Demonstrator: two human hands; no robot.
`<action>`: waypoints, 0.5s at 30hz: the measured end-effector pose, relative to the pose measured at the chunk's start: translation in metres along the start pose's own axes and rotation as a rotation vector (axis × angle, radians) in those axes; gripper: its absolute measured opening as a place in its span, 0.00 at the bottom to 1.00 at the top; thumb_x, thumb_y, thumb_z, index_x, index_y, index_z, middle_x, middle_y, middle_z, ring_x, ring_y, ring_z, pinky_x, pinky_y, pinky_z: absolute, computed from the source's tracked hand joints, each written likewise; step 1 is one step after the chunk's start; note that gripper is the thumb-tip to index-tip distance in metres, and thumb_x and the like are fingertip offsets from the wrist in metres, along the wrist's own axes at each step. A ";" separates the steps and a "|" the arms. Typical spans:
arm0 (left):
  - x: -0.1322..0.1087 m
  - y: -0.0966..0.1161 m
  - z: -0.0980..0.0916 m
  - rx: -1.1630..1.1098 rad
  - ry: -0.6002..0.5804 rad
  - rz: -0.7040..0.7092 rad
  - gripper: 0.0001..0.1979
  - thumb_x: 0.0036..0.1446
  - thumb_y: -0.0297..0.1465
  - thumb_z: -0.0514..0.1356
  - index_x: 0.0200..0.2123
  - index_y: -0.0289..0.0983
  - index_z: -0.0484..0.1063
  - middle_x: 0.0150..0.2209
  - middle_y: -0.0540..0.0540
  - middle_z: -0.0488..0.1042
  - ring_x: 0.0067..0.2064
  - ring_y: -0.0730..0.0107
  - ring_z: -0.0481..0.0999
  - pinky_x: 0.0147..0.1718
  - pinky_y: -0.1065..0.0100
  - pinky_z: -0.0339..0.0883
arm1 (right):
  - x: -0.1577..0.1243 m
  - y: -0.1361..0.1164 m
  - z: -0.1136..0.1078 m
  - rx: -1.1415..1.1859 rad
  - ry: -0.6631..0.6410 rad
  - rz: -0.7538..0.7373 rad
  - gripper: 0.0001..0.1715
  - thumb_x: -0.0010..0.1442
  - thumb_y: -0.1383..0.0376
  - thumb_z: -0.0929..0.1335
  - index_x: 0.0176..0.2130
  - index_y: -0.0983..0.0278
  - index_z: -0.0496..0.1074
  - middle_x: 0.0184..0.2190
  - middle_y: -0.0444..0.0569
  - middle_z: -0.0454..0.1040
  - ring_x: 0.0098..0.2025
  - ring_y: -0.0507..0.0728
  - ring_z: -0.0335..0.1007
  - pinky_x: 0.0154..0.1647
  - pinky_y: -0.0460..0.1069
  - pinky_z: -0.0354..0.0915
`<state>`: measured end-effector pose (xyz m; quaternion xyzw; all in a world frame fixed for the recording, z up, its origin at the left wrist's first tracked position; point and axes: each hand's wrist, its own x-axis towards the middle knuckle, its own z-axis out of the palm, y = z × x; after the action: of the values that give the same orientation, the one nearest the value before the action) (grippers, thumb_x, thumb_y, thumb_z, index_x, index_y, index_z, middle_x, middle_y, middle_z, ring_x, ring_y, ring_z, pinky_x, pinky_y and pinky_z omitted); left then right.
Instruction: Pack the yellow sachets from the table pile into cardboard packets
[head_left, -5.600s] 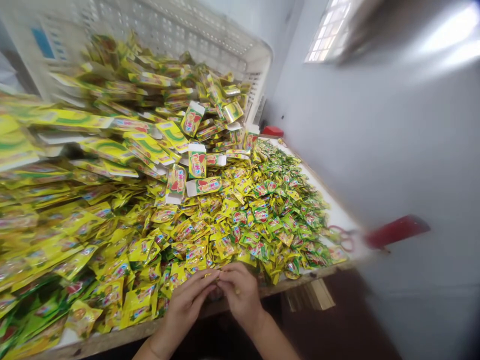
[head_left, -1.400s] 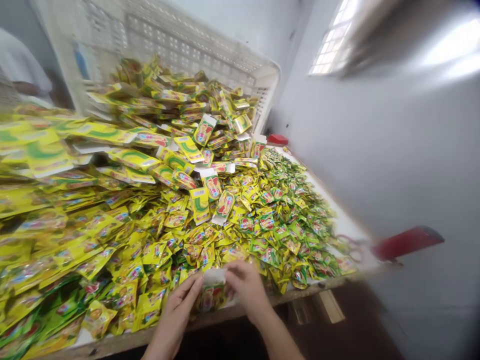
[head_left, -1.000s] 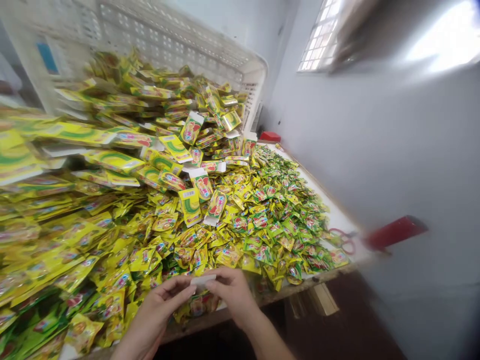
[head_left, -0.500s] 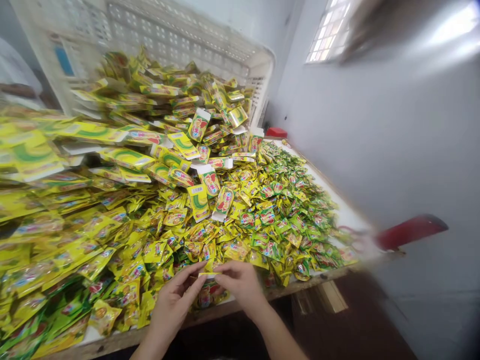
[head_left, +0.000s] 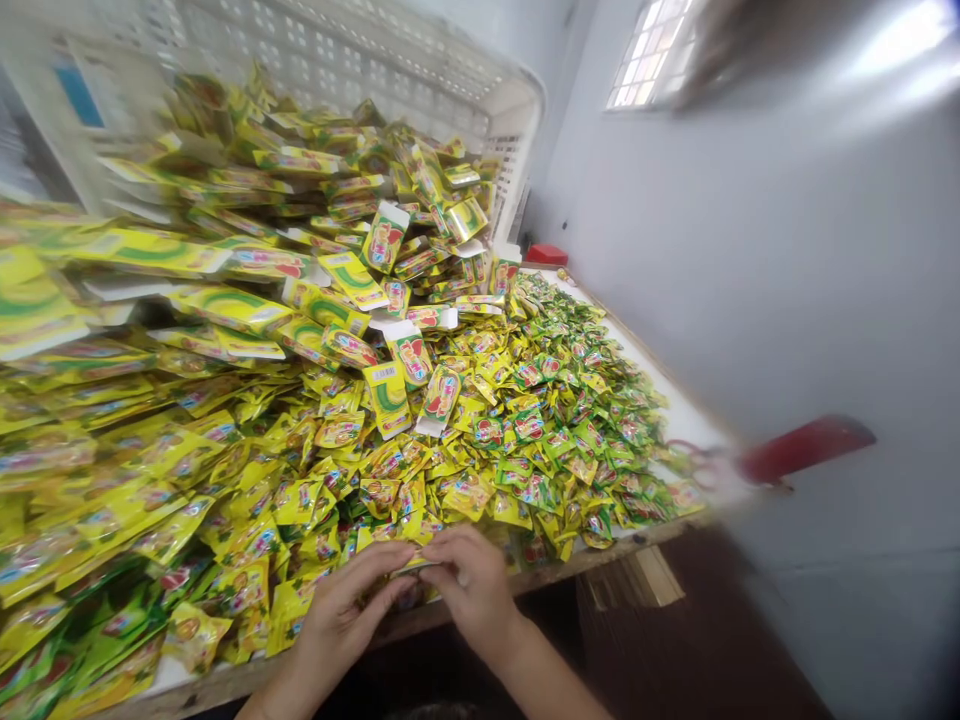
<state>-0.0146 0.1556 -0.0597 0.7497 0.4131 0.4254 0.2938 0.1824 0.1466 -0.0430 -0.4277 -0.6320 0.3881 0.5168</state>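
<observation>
Both left hand (head_left: 349, 605) and right hand (head_left: 476, 590) pinched one small printed carton (head_left: 410, 567); step judged end-folding; next move called for even thumb pressure.

Pkg (head_left: 410, 569) part-hidden btwn L hand (head_left: 349, 605) & R hand (head_left: 474, 582), crate (head_left: 420, 55) top cut off, red obj. (head_left: 808, 447) blurry

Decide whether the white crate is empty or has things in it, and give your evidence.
Not empty: inside the white crate, a heap of yellow-and-green boxes is visible.
</observation>
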 end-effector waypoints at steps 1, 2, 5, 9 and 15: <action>-0.002 -0.002 0.003 0.005 0.000 -0.003 0.15 0.55 0.25 0.63 0.46 0.44 0.76 0.44 0.46 0.80 0.48 0.62 0.78 0.50 0.64 0.71 | -0.003 0.000 0.002 -0.027 0.013 -0.025 0.12 0.59 0.68 0.70 0.43 0.57 0.78 0.40 0.50 0.76 0.43 0.57 0.72 0.47 0.52 0.68; -0.005 -0.003 0.006 0.014 0.004 -0.004 0.17 0.55 0.25 0.63 0.48 0.45 0.75 0.45 0.46 0.79 0.48 0.62 0.77 0.50 0.65 0.71 | -0.005 0.000 0.003 -0.055 0.022 -0.048 0.13 0.60 0.69 0.68 0.45 0.56 0.77 0.41 0.51 0.75 0.44 0.57 0.71 0.48 0.52 0.68; -0.010 -0.005 0.013 0.040 0.017 0.014 0.22 0.56 0.23 0.62 0.53 0.48 0.71 0.48 0.48 0.77 0.50 0.64 0.76 0.51 0.67 0.69 | -0.007 -0.003 0.004 -0.113 0.005 -0.083 0.17 0.62 0.70 0.66 0.49 0.56 0.75 0.44 0.52 0.74 0.46 0.57 0.71 0.49 0.52 0.67; -0.014 -0.005 0.014 0.015 0.022 0.018 0.23 0.57 0.23 0.61 0.54 0.49 0.70 0.49 0.48 0.77 0.50 0.63 0.76 0.51 0.66 0.69 | -0.008 -0.005 0.005 -0.098 0.005 -0.046 0.15 0.61 0.69 0.67 0.47 0.56 0.75 0.42 0.50 0.75 0.46 0.57 0.71 0.49 0.52 0.67; -0.012 -0.003 0.019 -0.030 0.027 -0.083 0.14 0.57 0.28 0.60 0.47 0.44 0.76 0.47 0.45 0.79 0.50 0.59 0.76 0.51 0.62 0.70 | -0.016 -0.004 0.013 -0.140 0.034 -0.092 0.17 0.62 0.70 0.64 0.48 0.56 0.75 0.45 0.53 0.72 0.48 0.58 0.69 0.51 0.53 0.67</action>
<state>-0.0032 0.1448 -0.0759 0.7217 0.4413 0.4289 0.3168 0.1705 0.1298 -0.0467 -0.4400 -0.6676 0.3114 0.5135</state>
